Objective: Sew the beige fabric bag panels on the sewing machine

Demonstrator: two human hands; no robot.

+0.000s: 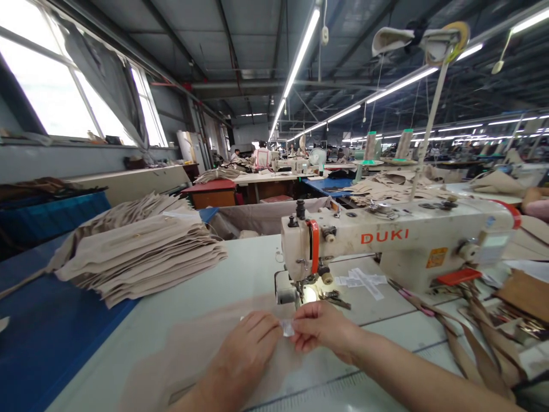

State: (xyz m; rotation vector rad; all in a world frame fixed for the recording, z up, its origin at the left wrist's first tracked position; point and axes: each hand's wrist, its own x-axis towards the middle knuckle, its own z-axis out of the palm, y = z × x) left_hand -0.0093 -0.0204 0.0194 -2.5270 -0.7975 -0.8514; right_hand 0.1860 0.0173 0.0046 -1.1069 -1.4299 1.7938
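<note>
My left hand (249,349) and my right hand (321,329) meet just in front of the needle of a white DUKI sewing machine (398,237). Both pinch a small white label (287,327) between their fingertips. The label sits over a beige fabric piece (193,355) that lies flat on the pale sewing table (249,269). My left hand rests on that fabric. The presser foot (306,292) is lit by the machine's lamp, directly behind the label.
A tall stack of beige cut pieces (141,252) lies at the left, half over a blue surface (47,332). Loose white labels (362,280) lie on the machine bed. Beige strips (476,326) pile at the right. Other workers sit at far tables (261,154).
</note>
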